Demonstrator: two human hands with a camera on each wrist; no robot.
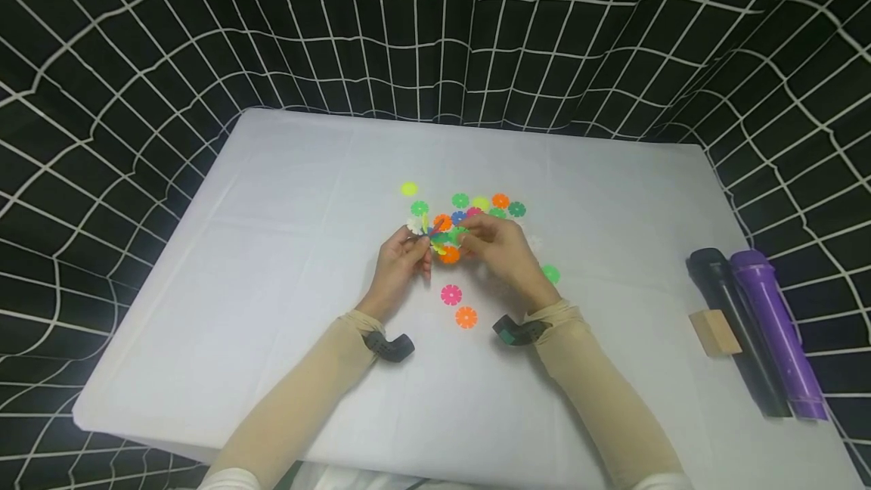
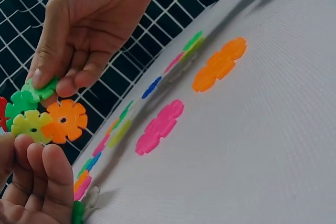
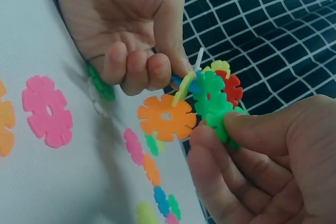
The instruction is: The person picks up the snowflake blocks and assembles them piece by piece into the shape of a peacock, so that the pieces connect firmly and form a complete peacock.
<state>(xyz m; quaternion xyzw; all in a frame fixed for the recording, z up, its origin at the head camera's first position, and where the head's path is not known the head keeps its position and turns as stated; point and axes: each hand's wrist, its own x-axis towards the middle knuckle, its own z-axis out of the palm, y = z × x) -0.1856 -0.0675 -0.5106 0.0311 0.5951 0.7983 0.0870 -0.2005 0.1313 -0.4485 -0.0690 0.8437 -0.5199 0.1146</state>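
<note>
My left hand point(image 1: 397, 262) grips a cluster of interlocking flower-shaped plastic discs, slotted together at angles above the table. In the right wrist view the cluster shows a green disc point(image 3: 208, 92), an orange disc point(image 3: 167, 118), a red disc point(image 3: 234, 88), plus yellow, blue and white pieces. Thumb and fingers of my right hand point(image 1: 505, 249) pinch a light green disc point(image 3: 216, 123) at the cluster's edge, against the other green one. From the left wrist, a yellow disc point(image 2: 31, 125) of the cluster sits right at my left fingertips.
Loose discs lie on the white table point(image 1: 272, 248) around the hands, among them a pink disc point(image 1: 451, 294) and an orange one point(image 1: 466, 317) nearer me. At the right are a black tube point(image 1: 738, 331), a purple tube point(image 1: 779, 335) and a wooden block point(image 1: 714, 333).
</note>
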